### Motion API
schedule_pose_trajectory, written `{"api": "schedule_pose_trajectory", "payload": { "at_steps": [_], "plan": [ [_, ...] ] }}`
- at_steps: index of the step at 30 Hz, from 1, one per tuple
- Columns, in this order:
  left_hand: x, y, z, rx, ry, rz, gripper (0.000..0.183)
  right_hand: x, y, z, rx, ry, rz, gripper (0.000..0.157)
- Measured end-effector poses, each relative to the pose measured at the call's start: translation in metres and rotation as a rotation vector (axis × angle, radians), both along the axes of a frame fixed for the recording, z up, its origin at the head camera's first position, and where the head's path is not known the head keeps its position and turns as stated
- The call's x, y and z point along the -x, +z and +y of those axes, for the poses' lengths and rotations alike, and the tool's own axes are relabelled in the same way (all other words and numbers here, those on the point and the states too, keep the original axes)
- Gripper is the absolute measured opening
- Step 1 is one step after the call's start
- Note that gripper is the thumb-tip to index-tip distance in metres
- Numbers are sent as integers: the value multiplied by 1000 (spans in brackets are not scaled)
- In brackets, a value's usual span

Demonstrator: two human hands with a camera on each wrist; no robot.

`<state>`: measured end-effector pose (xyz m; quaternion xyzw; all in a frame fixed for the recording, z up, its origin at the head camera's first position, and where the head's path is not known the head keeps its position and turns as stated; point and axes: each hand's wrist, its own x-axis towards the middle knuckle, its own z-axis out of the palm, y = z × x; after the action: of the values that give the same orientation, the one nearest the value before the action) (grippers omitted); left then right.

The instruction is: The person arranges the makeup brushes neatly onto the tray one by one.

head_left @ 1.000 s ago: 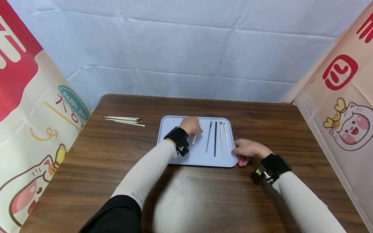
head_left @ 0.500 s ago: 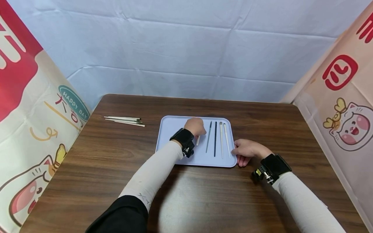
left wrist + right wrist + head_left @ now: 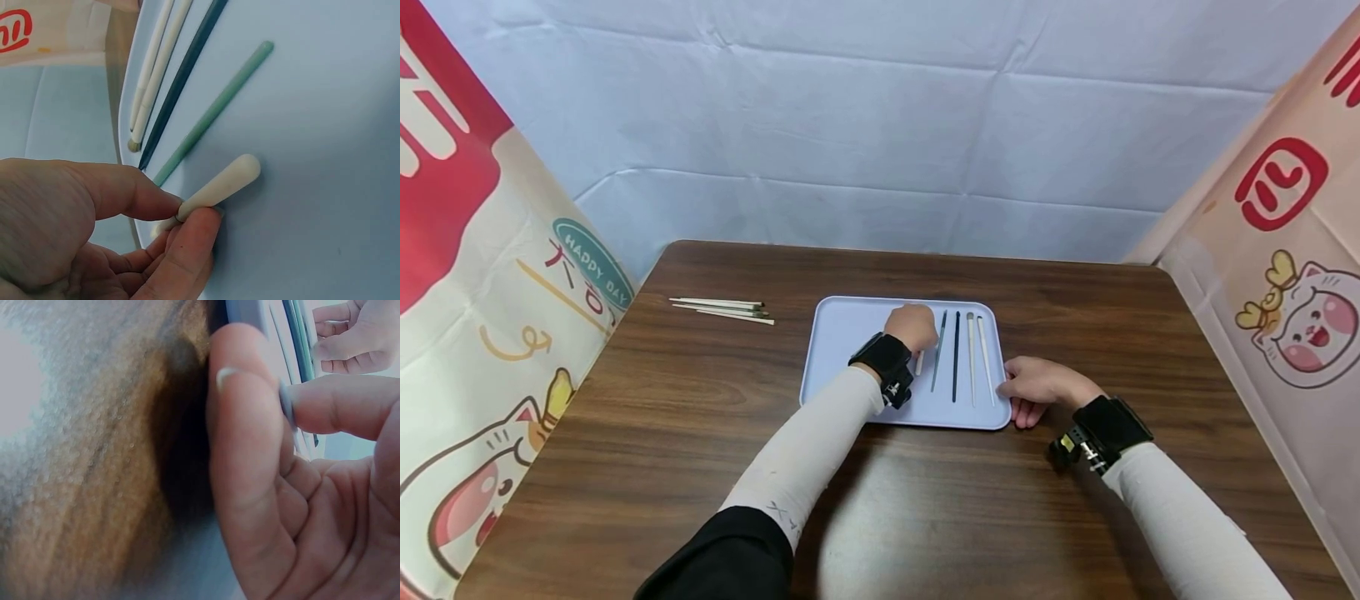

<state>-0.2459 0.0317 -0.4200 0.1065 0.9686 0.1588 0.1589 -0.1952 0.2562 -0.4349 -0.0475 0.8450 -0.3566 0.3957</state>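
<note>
My left hand [image 3: 913, 327] is over the middle of a pale lavender tray [image 3: 838, 354]. Between thumb and fingers it pinches a cream paintbrush [image 3: 226, 180], whose rounded handle end points out in the left wrist view; the fingers hide much of the rest. Just right of it on the tray lie a green brush [image 3: 938, 353], a dark blue brush [image 3: 956, 358] and two cream brushes [image 3: 972, 357], roughly side by side. At the tray's right edge my right hand [image 3: 1041, 385] grips the rim, thumb on top and fingers at the outer side.
Several more thin pale brushes [image 3: 718, 308] lie in a bunch on the brown wooden table [image 3: 715, 400], left of the tray. A pale cloth [image 3: 865, 150] hangs behind the table. Printed panels stand on both sides.
My left hand has moved a little to the right across the tray with the cream paintbrush, nearer the green brush. The right hand has stayed at the rim.
</note>
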Motion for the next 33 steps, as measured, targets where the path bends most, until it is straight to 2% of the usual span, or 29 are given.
{"api": "schedule_pose_trajectory", "payload": {
  "at_steps": [14, 27, 33],
  "plan": [
    [-5, 7, 5, 20, -9, 3, 39, -1, 2, -1, -3, 7, 10, 9],
    [-9, 11, 3, -24, 0, -39, 29, -1, 2, -2, -8, 5, 6, 9],
    [-6, 9, 1, -26, -6, -63, 27, -1, 2, -2, -9, 5, 2, 9]
  ]
}}
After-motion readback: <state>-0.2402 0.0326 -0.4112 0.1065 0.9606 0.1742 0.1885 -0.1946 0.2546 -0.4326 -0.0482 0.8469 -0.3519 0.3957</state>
